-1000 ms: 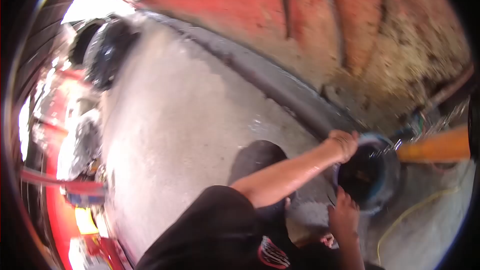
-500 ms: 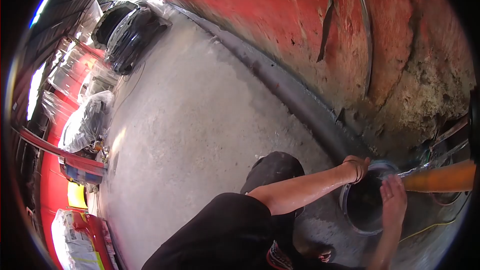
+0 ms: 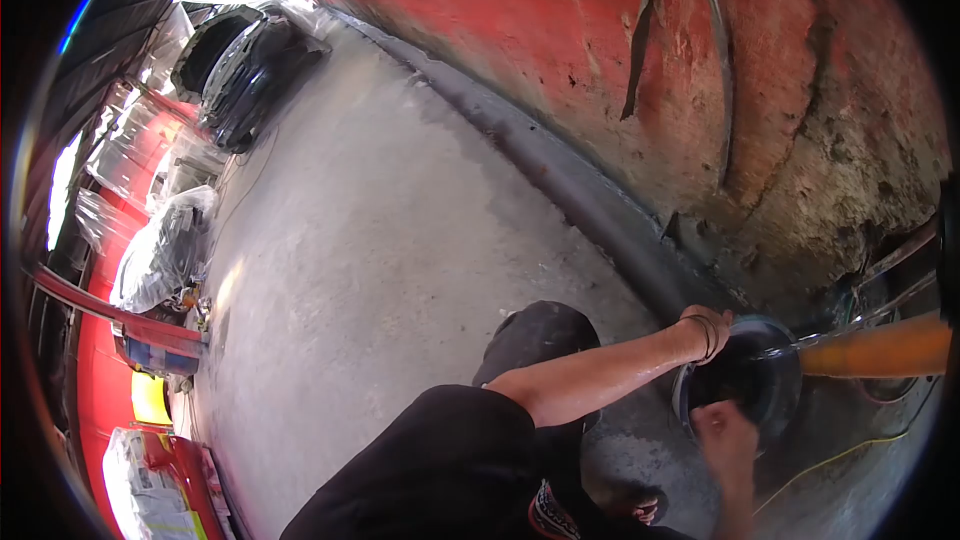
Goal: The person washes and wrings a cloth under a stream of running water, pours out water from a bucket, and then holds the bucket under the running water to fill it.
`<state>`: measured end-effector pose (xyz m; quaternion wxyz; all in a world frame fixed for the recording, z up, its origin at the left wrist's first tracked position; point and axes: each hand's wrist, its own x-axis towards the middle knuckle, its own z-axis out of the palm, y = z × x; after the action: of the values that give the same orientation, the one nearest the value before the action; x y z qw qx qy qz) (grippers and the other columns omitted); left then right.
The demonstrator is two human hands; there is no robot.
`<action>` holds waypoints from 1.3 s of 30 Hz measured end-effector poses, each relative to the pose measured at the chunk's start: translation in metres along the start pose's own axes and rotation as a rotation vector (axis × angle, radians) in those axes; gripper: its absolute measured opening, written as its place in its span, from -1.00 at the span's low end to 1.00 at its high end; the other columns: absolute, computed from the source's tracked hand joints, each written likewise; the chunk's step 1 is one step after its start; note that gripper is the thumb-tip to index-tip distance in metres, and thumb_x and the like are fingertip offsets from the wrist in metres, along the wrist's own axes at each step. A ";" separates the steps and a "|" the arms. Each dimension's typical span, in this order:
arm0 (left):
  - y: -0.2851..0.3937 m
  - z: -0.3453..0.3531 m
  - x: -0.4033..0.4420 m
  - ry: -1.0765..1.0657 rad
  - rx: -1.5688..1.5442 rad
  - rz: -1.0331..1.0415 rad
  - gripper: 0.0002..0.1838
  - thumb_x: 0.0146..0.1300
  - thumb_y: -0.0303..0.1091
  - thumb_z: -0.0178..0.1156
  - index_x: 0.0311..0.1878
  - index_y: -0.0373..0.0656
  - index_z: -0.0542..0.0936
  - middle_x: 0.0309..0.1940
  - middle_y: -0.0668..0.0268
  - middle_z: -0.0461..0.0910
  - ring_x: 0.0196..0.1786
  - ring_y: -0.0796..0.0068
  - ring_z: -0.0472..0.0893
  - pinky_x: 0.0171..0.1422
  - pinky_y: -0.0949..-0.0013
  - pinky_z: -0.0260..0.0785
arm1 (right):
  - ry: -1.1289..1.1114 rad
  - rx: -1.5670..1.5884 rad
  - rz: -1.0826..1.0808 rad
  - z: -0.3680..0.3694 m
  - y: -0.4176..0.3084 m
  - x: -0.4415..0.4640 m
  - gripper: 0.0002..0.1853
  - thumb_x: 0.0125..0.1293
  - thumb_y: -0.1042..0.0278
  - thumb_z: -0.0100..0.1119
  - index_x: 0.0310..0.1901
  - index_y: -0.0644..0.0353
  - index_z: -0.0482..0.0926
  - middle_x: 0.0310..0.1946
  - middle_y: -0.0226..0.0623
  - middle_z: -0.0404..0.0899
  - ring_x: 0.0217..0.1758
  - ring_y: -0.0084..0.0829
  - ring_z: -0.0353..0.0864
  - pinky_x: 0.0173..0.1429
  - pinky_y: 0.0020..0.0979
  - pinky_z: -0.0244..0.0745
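A dark round bucket [image 3: 786, 400] stands on the floor at lower right. My left hand [image 3: 708, 332], with thin dark bands at the wrist, is at the bucket's upper left rim; its fingers are mostly hidden. Over the lower part of the opening is my right hand [image 3: 727, 428], slightly blurred, with fingers curled in. Whether anything is inside those fingers cannot be seen. A thin shiny stream [image 3: 782, 349], looking like water, runs into the bucket from the right. The bucket's inside is dark.
An orange pipe [image 3: 875, 348] reaches in from the right, above a yellow hose [image 3: 835, 460] on the floor. A worn red wall [image 3: 580, 40] rises beyond a gutter-like strip [image 3: 560, 175]. Dark car parts [image 3: 250, 80] and plastic-wrapped pieces [image 3: 165, 250] line the left side.
My right hand has moved left and down across the bucket, its fingers going from stretched to curled. My left hand stays at the rim. The stream shows more plainly.
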<state>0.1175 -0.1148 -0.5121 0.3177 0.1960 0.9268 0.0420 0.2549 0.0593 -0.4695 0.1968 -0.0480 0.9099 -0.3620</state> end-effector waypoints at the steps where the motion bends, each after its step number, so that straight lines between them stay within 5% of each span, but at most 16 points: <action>1: 0.000 0.002 0.002 0.016 0.009 0.001 -0.07 0.17 -0.36 0.43 0.61 -0.24 0.23 0.02 0.10 0.78 0.11 0.14 0.77 0.07 0.17 0.64 | -0.067 -0.125 -0.039 0.002 -0.016 -0.012 -0.59 0.31 0.05 0.45 -0.14 0.27 0.60 -0.30 -0.10 0.68 -0.23 -0.14 0.74 -0.16 -0.14 0.59; 4: 0.004 -0.006 0.000 -0.011 0.002 -0.034 -0.10 0.20 -0.36 0.42 0.60 -0.24 0.25 0.04 0.15 0.77 0.10 0.16 0.77 0.06 0.19 0.64 | 0.071 -0.462 -0.227 0.024 -0.033 -0.034 -0.61 0.18 0.19 0.45 -0.07 0.21 0.54 -0.12 -0.10 0.57 -0.05 -0.03 0.65 -0.03 -0.06 0.58; 10: 0.012 -0.013 -0.001 -0.037 0.068 -0.063 -0.12 0.18 -0.23 0.46 0.56 -0.18 0.34 0.04 0.23 0.78 0.10 0.24 0.77 0.06 0.21 0.65 | 0.110 -0.559 -0.220 0.055 0.000 -0.027 -0.69 0.06 0.48 0.29 -0.12 0.18 0.50 -0.12 -0.08 0.48 -0.02 0.02 0.61 0.03 -0.05 0.58; 12: 0.009 -0.009 0.006 0.012 0.028 -0.069 -0.30 0.16 -0.23 0.45 0.39 -0.12 0.52 0.02 0.25 0.79 0.10 0.26 0.78 0.06 0.21 0.66 | 0.054 -0.543 -0.222 0.042 -0.006 -0.026 -0.74 0.13 0.44 0.31 -0.14 0.17 0.51 -0.14 -0.09 0.51 -0.07 0.00 0.65 -0.02 -0.05 0.62; 13: 0.006 -0.001 0.006 0.163 0.039 -0.044 -0.76 0.25 -0.25 0.34 -0.03 0.00 0.71 -0.22 0.31 0.82 -0.05 0.30 0.81 -0.07 0.16 0.68 | 0.035 -0.525 -0.214 0.038 -0.008 -0.024 -0.75 0.16 0.38 0.33 -0.14 0.16 0.52 -0.14 -0.11 0.52 -0.08 -0.02 0.66 -0.05 -0.06 0.63; 15: 0.008 -0.025 -0.001 0.000 0.015 -0.022 -0.28 0.04 -0.26 0.57 0.25 -0.31 0.50 -0.07 0.03 0.78 0.09 0.04 0.77 0.16 0.08 0.62 | 0.009 -0.480 -0.231 0.028 -0.006 -0.021 -0.73 0.24 0.24 0.38 -0.12 0.11 0.54 -0.15 -0.15 0.55 -0.13 -0.07 0.69 -0.12 -0.09 0.66; 19: 0.002 -0.027 -0.003 0.021 0.074 0.065 -0.32 0.03 -0.12 0.60 0.16 -0.29 0.62 -0.11 0.05 0.81 0.07 0.17 0.80 0.11 0.16 0.68 | -0.025 -0.361 -0.246 0.017 -0.004 -0.018 -0.65 0.22 0.10 0.44 -0.11 0.14 0.59 -0.17 -0.13 0.57 -0.16 -0.07 0.72 -0.13 -0.10 0.67; 21: 0.003 -0.029 0.001 -0.078 0.060 0.039 -0.06 0.02 -0.10 0.65 0.40 -0.32 0.41 0.03 -0.03 0.75 0.16 -0.03 0.74 0.23 0.07 0.61 | -0.067 -0.364 -0.214 0.016 -0.007 -0.017 -0.63 0.24 0.05 0.44 -0.14 0.16 0.60 -0.18 -0.12 0.59 -0.16 -0.07 0.73 -0.12 -0.12 0.68; 39: 0.008 -0.033 0.003 -0.106 0.080 0.022 -0.15 0.01 -0.14 0.67 0.25 -0.35 0.41 0.02 -0.18 0.72 0.21 -0.13 0.69 0.32 0.01 0.54 | -0.040 -0.442 -0.239 0.028 0.000 -0.018 -0.68 0.22 0.15 0.36 -0.16 0.22 0.62 -0.16 -0.11 0.60 -0.17 -0.11 0.75 -0.21 -0.16 0.71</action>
<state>0.0977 -0.1050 -0.4864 0.3580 0.2207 0.9073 -0.0020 0.2828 0.0457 -0.4820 0.1555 -0.2041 0.9507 -0.1739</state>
